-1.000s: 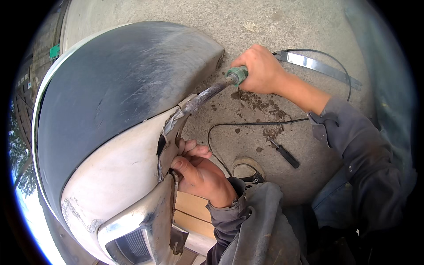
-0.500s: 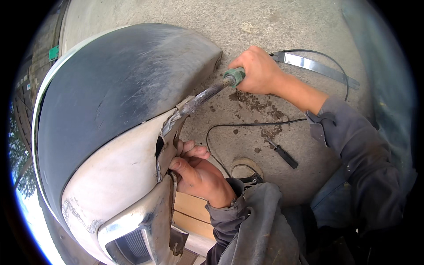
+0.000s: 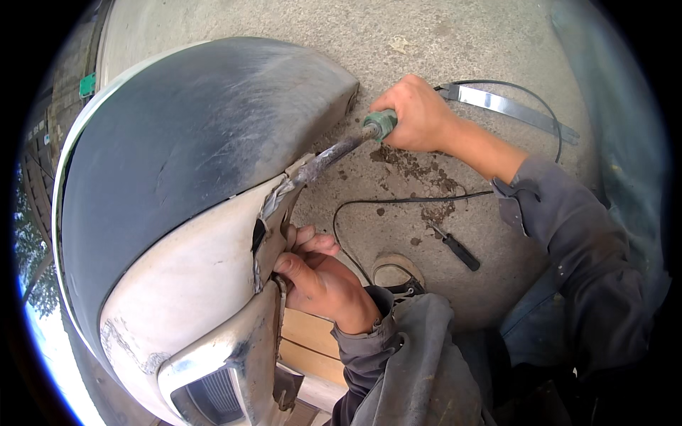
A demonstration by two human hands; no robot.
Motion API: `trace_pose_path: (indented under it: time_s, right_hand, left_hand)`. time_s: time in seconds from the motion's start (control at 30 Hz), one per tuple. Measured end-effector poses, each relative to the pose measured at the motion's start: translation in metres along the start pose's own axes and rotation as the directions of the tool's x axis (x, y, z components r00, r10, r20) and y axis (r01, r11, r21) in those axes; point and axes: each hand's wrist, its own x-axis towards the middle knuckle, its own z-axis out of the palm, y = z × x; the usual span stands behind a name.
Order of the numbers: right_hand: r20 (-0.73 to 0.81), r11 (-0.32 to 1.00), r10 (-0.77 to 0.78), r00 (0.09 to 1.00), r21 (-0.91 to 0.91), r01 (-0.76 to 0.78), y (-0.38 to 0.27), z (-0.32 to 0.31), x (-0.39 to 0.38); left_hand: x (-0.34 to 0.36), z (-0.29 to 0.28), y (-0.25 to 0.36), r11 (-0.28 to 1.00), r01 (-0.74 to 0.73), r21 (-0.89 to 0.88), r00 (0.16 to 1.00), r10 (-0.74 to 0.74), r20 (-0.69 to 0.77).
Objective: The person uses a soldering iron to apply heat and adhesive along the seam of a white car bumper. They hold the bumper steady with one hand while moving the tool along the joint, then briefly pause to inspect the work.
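A large curved car bumper [image 3: 195,259], off-white and scuffed dark grey, stands on its end at the left, its right edge cracked and ragged. My right hand [image 3: 419,117] is wrapped round the green handle of a soldering iron [image 3: 339,151]. The iron's thick metal shaft slants down to the left, and its tip rests on the torn edge, where grey, melted-looking material shows. Lower down, my left hand [image 3: 323,284] grips that same broken edge between thumb and fingers. Part of its fingertips is hidden behind the bumper.
On the concrete floor, right of the bumper, lie a black-handled screwdriver [image 3: 460,252], dark crumbs of dirt and a black cable [image 3: 405,200]. A flat shiny metal strip [image 3: 504,105] lies beyond my right forearm. Wooden slats [image 3: 309,341] are below my left hand.
The soldering iron and my right hand have shifted very slightly, with the tip still at the torn edge. My left hand keeps its place.
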Motion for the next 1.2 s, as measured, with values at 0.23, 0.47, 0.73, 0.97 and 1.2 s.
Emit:
trace_pose_path:
  time_s: [0.23,0.47,0.73,0.97,1.2]
  right_hand:
    - [-0.052,0.998,-0.048,0.997,0.026,0.05,0.001,-0.001,-0.002]
    - [-0.181,0.956,0.207,0.961,0.248,-0.159,-0.013,-0.021,-0.01]
    - [0.08,0.803,0.497,0.864,0.336,-0.492,-0.051,0.003,-0.066]
    - [0.121,0.804,0.501,0.857,0.302,-0.512,-0.065,0.01,-0.081]
    - [0.141,0.819,0.487,0.862,0.27,-0.507,-0.063,0.009,-0.081]
  left_hand:
    - [0.0,0.0,0.001,1.0,-0.007,0.0,1.0,0.007,-0.002]
    - [0.0,0.002,0.001,1.0,-0.015,0.027,1.0,0.015,-0.006]
    - [0.0,0.003,-0.003,0.999,-0.002,0.035,0.999,0.004,-0.042]
    - [0.0,0.006,0.001,0.999,-0.026,0.024,0.998,0.028,-0.06]
    - [0.002,0.004,-0.003,0.999,-0.031,0.024,0.999,0.032,-0.044]
